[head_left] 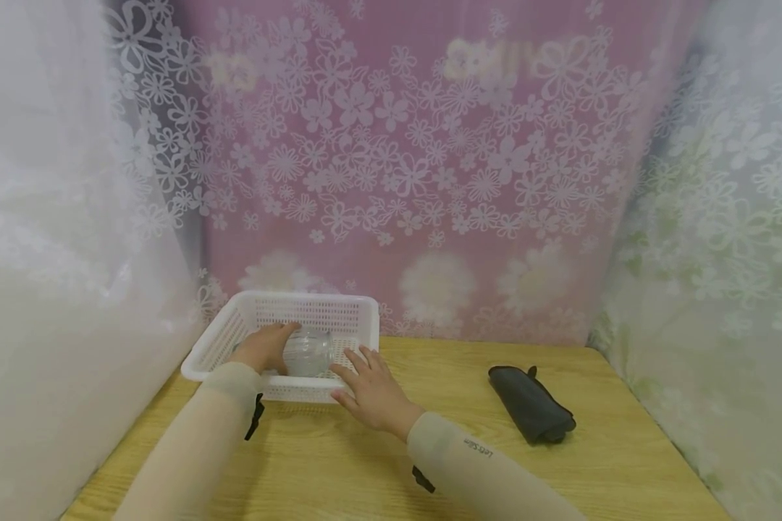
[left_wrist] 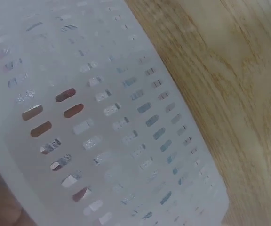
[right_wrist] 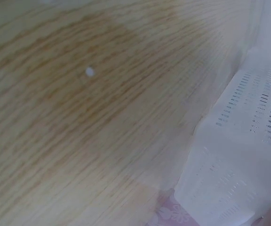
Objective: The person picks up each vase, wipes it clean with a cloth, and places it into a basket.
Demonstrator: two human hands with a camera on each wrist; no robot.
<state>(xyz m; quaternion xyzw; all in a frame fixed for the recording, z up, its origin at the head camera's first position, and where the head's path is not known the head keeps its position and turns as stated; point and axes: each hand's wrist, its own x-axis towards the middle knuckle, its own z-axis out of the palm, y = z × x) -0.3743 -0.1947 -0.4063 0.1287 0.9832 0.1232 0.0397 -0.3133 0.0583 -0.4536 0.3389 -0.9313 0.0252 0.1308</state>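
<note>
In the head view, a clear glass jar [head_left: 309, 352] lies on its side inside a white plastic basket [head_left: 313, 298]. My left hand [head_left: 261, 349] reaches over the basket's near rim and grips the jar's left end between thumb and fingers. My right hand [head_left: 376, 387] is at the near right corner of the basket, fingers spread and fairly straight over the rim, thumb low beside the outer wall. Slotted basket wall [left_wrist: 121, 122] fills much of the left wrist view, with skin tones showing through some slots. The right wrist view catches the basket [right_wrist: 239, 155] at its right side.
On the right of the wood-grain table [head_left: 365, 470] lies a dark grey folded pouch [head_left: 531, 405] with a small tab. A pink flowered curtain [head_left: 423, 181] hangs behind the table, and pale sheets [head_left: 723, 289] close in both sides. The basket stands near the back left.
</note>
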